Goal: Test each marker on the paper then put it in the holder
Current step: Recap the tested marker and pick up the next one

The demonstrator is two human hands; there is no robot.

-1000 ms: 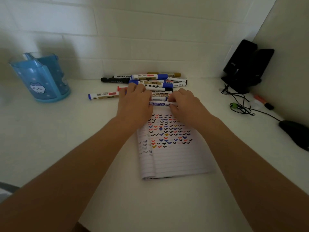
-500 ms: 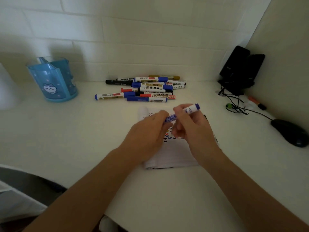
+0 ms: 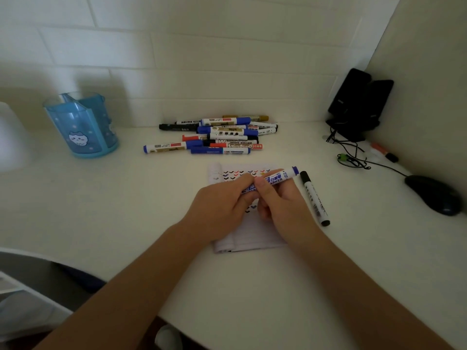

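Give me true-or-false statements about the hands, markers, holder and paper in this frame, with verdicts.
1. The left hand and right hand both hold one blue marker over the paper. True.
2. The holder stands right of the paper. False: it stands far left.
3. A black-capped marker lies on the table right of the paper. True.
4. The marker pile sits in the holder. False: it lies on the table near the wall.

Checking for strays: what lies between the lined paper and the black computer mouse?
In the head view, a white black-capped marker lies on the white desk between lined paper and black mouse.
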